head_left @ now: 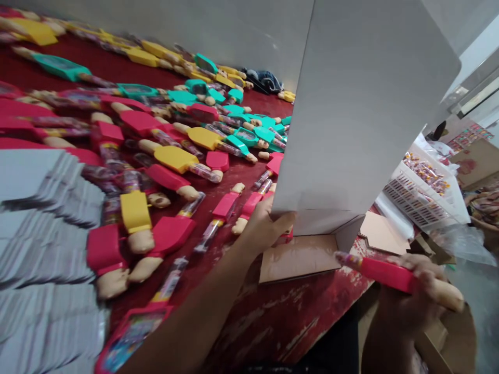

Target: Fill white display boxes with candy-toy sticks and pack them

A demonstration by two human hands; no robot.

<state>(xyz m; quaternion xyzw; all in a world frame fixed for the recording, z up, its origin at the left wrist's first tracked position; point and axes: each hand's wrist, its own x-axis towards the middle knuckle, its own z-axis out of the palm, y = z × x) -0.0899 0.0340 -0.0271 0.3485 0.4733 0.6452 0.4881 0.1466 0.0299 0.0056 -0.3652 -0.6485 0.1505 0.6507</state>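
A tall grey-white cardboard box (351, 114) stands open toward me on the red table, its brown bottom flap (300, 257) folded out. My left hand (268, 228) is closed on the box's lower left edge, thumb across the front; some of its fingers are hidden. To the right of the opening, my right hand (423, 291) grips a pink candy toy (385, 274) with a beige doll-like end and a clear tube of sweets. That tube points left, at the box opening, and is slightly blurred. Similar pink toys (226, 205) lie close beside my left hand.
Many pink, yellow (175, 158) and teal toys (247, 136) cover the red table (273, 322). Stacks of flat white cards (47, 249) fill the left. A white basket (424, 192) of small wrapped pieces stands at right, near clear plastic bags and an open carton (448, 332) below.
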